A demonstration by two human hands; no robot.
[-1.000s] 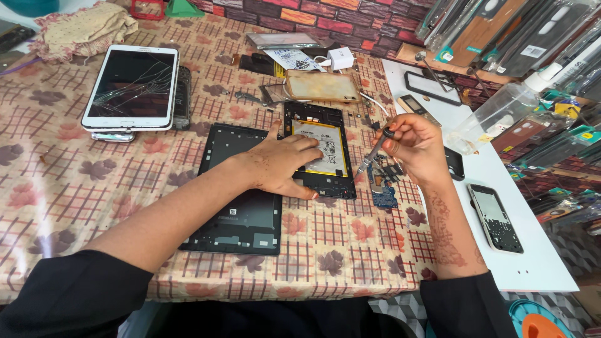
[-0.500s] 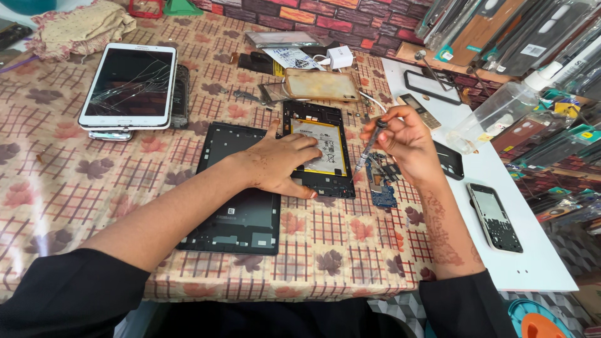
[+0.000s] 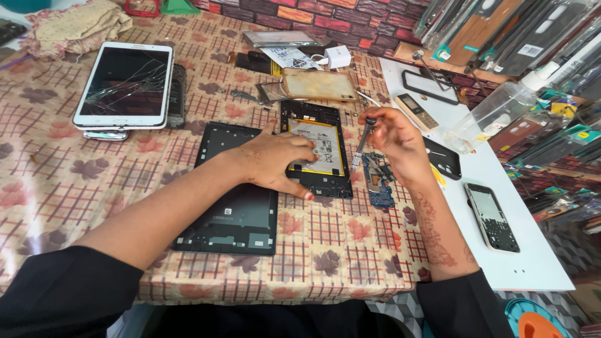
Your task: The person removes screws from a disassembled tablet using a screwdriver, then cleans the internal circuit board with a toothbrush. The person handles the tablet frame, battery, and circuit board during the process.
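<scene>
**Two hands over an opened tablet**

Two bare hands work at a table with a checked, leaf-printed cloth point(image 3: 56, 188). The left hand point(image 3: 275, 159) reaches in from the lower left. It lies flat, fingers spread, and presses down on the opened tablet point(image 3: 316, 150). The thumb points up toward the far end of the table. The right hand point(image 3: 394, 141) is lifted just to the right of the tablet. Its fingers curl and pinch a thin screwdriver point(image 3: 362, 143), which slants down with its tip at the tablet's right edge.

Flat packs in clear wrap point(image 3: 501, 31) lean in rows at the top right, in black, brown and grey. More packs point(image 3: 551, 144) with green and yellow tags sit along the right side. A white paper with black print point(image 3: 288, 57) lies near the top, next to a small white plug point(image 3: 339, 56).

The opened tablet lies in the middle of the table. It is a black frame with no back, and a big battery with a yellow and white label fills it. A black back cover point(image 3: 235, 206) lies just to its left. A small blue circuit board point(image 3: 379, 188) lies just to its right. A white tablet with a cracked screen point(image 3: 125, 84) rests well apart, at the upper left.
</scene>
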